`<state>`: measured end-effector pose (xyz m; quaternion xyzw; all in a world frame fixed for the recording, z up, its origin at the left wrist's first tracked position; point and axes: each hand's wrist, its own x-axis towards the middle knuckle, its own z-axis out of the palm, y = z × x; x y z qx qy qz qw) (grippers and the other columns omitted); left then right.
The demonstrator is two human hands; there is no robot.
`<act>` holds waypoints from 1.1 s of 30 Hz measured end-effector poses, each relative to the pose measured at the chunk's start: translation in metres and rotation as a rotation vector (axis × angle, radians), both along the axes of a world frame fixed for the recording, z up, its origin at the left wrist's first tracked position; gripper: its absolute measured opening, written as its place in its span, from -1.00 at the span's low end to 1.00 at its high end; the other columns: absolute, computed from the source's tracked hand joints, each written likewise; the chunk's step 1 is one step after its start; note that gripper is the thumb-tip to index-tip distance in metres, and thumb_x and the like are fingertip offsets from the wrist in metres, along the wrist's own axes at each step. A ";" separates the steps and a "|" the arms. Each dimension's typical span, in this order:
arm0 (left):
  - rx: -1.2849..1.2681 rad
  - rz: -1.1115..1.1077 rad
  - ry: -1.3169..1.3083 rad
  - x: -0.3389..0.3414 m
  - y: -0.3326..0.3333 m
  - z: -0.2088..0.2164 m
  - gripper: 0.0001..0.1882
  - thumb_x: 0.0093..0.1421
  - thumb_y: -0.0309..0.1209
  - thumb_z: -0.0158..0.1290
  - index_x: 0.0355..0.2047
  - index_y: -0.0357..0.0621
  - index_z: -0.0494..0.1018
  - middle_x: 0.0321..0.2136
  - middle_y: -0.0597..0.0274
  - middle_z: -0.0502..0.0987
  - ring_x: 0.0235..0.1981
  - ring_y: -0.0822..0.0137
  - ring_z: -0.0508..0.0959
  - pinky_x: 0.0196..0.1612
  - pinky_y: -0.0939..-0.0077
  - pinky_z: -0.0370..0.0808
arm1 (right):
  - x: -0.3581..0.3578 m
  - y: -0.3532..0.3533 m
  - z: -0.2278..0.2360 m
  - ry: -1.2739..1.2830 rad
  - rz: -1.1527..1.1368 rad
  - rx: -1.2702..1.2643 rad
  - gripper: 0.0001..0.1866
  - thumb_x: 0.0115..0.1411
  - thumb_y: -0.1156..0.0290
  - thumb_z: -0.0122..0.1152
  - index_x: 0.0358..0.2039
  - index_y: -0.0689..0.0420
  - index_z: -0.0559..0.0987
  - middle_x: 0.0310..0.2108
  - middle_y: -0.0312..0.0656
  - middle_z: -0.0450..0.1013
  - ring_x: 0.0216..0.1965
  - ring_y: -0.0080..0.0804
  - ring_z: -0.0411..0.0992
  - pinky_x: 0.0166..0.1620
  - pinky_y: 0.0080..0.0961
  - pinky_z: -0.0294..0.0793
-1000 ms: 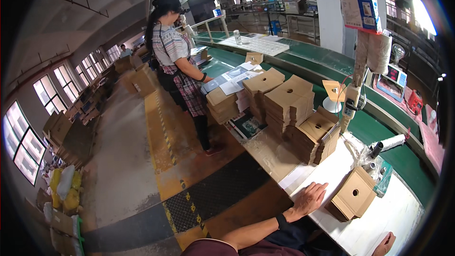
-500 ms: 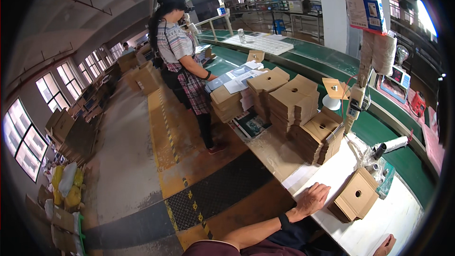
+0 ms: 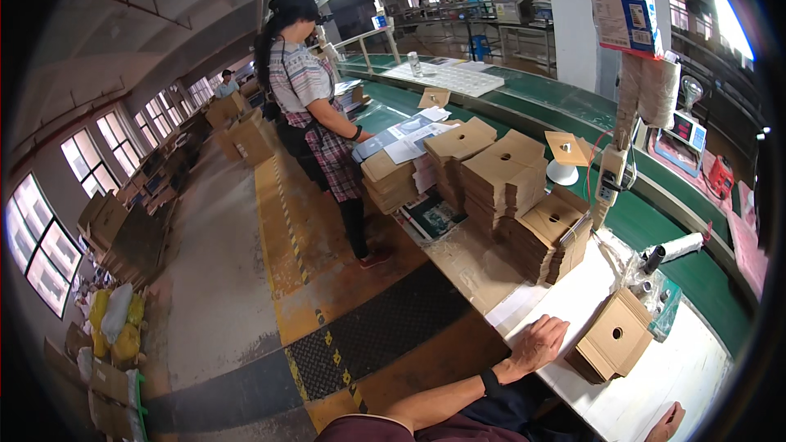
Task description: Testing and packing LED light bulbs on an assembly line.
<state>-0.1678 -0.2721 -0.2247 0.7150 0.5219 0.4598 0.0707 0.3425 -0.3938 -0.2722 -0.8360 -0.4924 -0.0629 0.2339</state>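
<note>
My left hand (image 3: pixel 539 343), with a black band at its wrist, rests on the white worktop (image 3: pixel 585 323). Its fingers curl loosely inward and nothing shows in them. Just right of it lies a small stack of folded brown cardboard inserts (image 3: pixel 612 336), the top one with a round hole. My right hand (image 3: pixel 666 423) lies at the near right of the worktop, partly cut off by the frame; its visible fingers are bent together around nothing I can see. Neither hand touches the stack.
Taller insert stacks (image 3: pixel 503 172) line the bench ahead. A co-worker (image 3: pixel 303 106) stands beyond, one hand on printed sheets (image 3: pixel 401 135). A green conveyor (image 3: pixel 647 229) runs along the far side, carrying a white lamp-like piece (image 3: pixel 562 173). Plastic-wrapped tubes (image 3: pixel 655 266) lie beside the small stack.
The white piece with its cardboard and another card farther along the conveyor have shifted slightly left. A distant person is more visible. My hands have stayed in place.
</note>
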 end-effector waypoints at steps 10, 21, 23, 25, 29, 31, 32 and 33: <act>-0.112 -0.154 -0.110 -0.010 0.010 -0.018 -0.89 0.28 -0.62 -0.06 -0.27 -0.40 0.46 -0.38 -0.10 0.48 -0.31 -0.06 0.46 -0.21 0.12 0.39 | -0.004 0.008 -0.027 0.190 0.283 0.471 -0.80 0.13 0.58 0.19 -0.21 0.21 0.63 -0.32 -0.07 0.50 -0.28 -0.14 0.45 -0.16 -0.26 0.47; 0.076 -0.016 0.189 0.007 0.003 -0.003 -0.78 0.32 -0.41 0.16 -0.19 -0.33 0.66 -0.27 -0.13 0.66 -0.23 -0.12 0.62 -0.07 0.10 0.55 | 0.005 -0.045 0.111 0.523 0.197 -0.102 -0.52 0.24 0.10 0.26 0.02 0.20 0.63 -0.13 -0.01 0.62 -0.12 -0.17 0.57 -0.03 -0.32 0.54; 0.073 -0.006 0.209 0.005 0.004 -0.001 -0.77 0.32 -0.40 0.15 -0.18 -0.34 0.66 -0.27 -0.14 0.66 -0.22 -0.13 0.62 -0.06 0.09 0.54 | 0.031 -0.044 0.123 0.687 0.235 -0.231 -0.43 0.25 0.02 0.29 0.09 0.22 0.59 -0.10 0.01 0.62 -0.12 -0.20 0.58 -0.04 -0.32 0.55; 0.048 -0.026 0.214 0.003 0.003 0.000 -0.75 0.31 -0.42 0.13 -0.12 -0.36 0.63 -0.22 -0.15 0.65 -0.16 -0.14 0.60 0.01 0.07 0.51 | 0.079 -0.019 0.131 0.505 0.286 -0.242 -0.43 0.24 0.00 0.31 0.08 0.19 0.60 -0.08 -0.01 0.62 -0.11 -0.20 0.59 -0.05 -0.29 0.56; 0.009 -0.065 0.208 0.010 0.007 -0.005 -0.75 0.29 -0.46 0.13 -0.09 -0.36 0.62 -0.17 -0.17 0.64 -0.13 -0.16 0.58 0.06 0.04 0.47 | 0.223 0.030 0.132 0.157 0.251 -0.131 -0.48 0.21 0.03 0.27 0.01 0.16 0.65 -0.11 0.01 0.62 -0.12 -0.09 0.59 -0.05 -0.21 0.57; -0.016 -0.085 0.093 0.010 0.012 -0.010 -0.71 0.14 -0.67 0.03 -0.11 -0.37 0.57 -0.18 -0.16 0.61 -0.13 -0.16 0.57 -0.01 0.10 0.50 | 0.283 0.063 0.132 0.103 0.296 0.082 -0.42 0.25 0.09 0.33 0.12 0.26 0.54 -0.04 -0.01 0.58 -0.11 -0.26 0.56 -0.06 -0.30 0.57; -0.109 -0.100 0.182 0.005 0.008 -0.010 -0.69 0.14 -0.61 0.08 -0.08 -0.31 0.57 -0.16 -0.13 0.61 -0.13 -0.15 0.57 -0.02 0.11 0.51 | 0.305 0.086 0.130 -0.032 0.080 0.040 -0.46 0.30 0.03 0.21 0.09 0.22 0.57 0.10 0.03 0.48 0.07 -0.15 0.46 0.16 -0.25 0.43; -0.057 -0.069 0.228 0.004 0.008 -0.010 -0.66 0.14 -0.56 0.11 -0.03 -0.27 0.57 -0.15 -0.11 0.61 -0.11 -0.11 0.57 -0.02 0.13 0.51 | 0.333 0.105 0.139 -0.122 -0.104 -0.104 -0.54 0.38 0.14 0.12 0.10 0.22 0.54 0.04 -0.01 0.50 -0.02 -0.22 0.49 0.10 -0.29 0.48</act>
